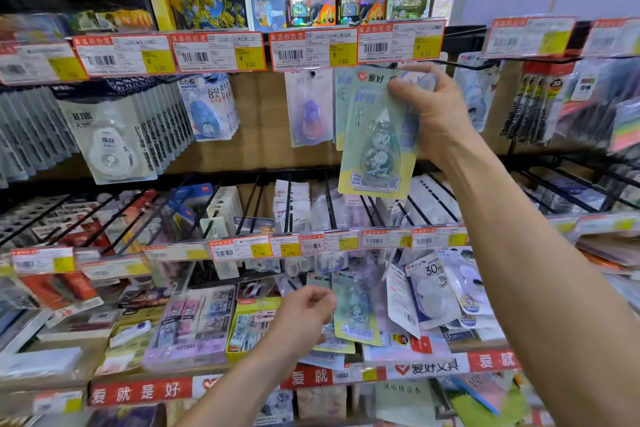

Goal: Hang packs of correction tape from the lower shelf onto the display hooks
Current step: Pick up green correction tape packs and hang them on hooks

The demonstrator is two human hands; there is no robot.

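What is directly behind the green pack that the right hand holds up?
Behind the green pack in the right hand, similar packs hang. The hook itself is covered.

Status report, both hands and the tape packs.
Right hand holds pack up at the hooks. Left hand grips another pack on the lower shelf. Nothing blocking.

Right hand [429,111] gripping pack [377,139]
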